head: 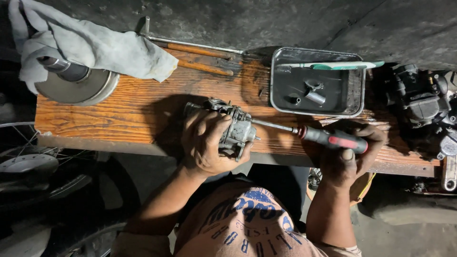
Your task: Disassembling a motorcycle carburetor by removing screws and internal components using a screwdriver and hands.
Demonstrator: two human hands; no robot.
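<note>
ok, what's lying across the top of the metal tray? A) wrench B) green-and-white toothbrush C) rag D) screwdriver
B: a green-and-white toothbrush lies along the far rim of the tray; the screwdriver is in the right hand, its tip at the carburetor held by the left hand.

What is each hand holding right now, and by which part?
The left hand grips the grey metal carburetor around its body, on the wooden bench. The right hand holds the red-and-black-handled screwdriver by its handle, tip at the carburetor.

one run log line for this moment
left hand: grips carburetor on wooden bench | right hand: holds screwdriver, tip at carburetor | metal tray behind
</note>
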